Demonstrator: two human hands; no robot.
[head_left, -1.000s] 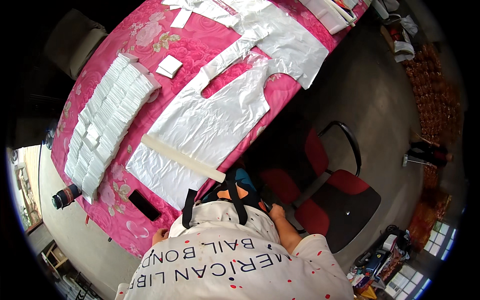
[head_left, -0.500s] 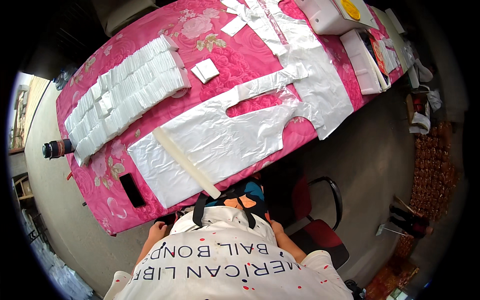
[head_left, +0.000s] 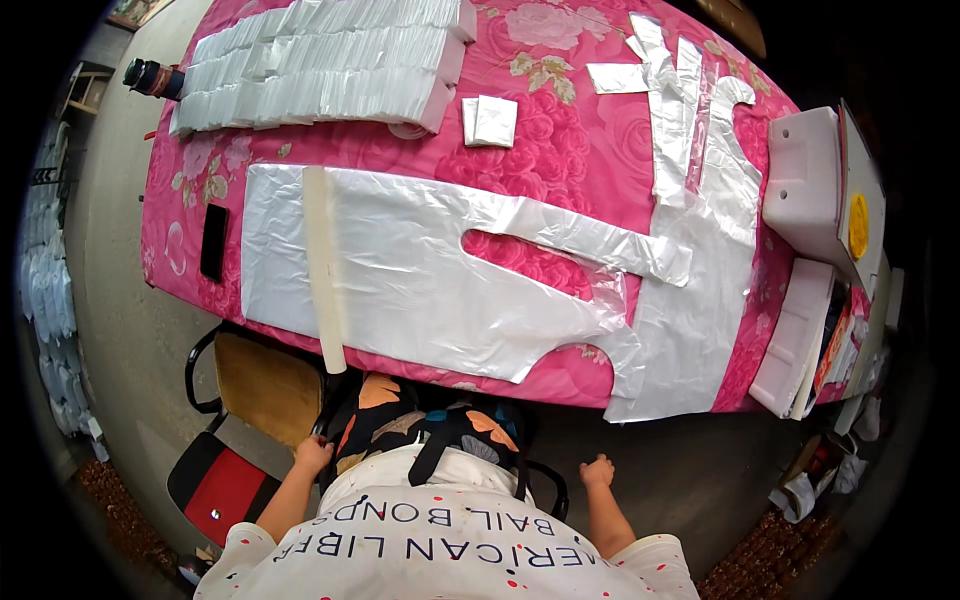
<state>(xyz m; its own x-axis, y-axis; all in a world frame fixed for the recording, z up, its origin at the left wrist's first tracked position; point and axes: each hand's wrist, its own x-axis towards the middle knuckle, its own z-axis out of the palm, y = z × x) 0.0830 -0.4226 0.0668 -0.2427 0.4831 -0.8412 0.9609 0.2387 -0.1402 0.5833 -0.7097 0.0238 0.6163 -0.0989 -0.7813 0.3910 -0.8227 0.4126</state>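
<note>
My left hand (head_left: 314,455) hangs low beside the table, its fingers closed at the black armrest (head_left: 325,415) of a chair. Lower right, my right hand (head_left: 597,470) is held away from my body, loosely curled, with nothing visible in it. In front of me, a white plastic apron-like sheet (head_left: 410,270) with a long slot and a curved cut-out lies flat. Across its left part rests a long cream-coloured flat strip (head_left: 322,260), whose near end juts past the table edge. A second white plastic sheet (head_left: 690,310) lies partly under the first one's right end.
On the pink flowered tablecloth (head_left: 390,160) are rows of folded white packets (head_left: 320,65), two loose packets (head_left: 492,120), a black phone (head_left: 214,242) and a dark bottle (head_left: 152,78). White foam boxes (head_left: 803,165) stand at right. A tan-seated chair (head_left: 265,385) and a red-black chair (head_left: 225,490) stand near left.
My view has turned, so the table now lies more level before me. My right hand has moved outward from my side. The tan-seated chair has come into view at left.
</note>
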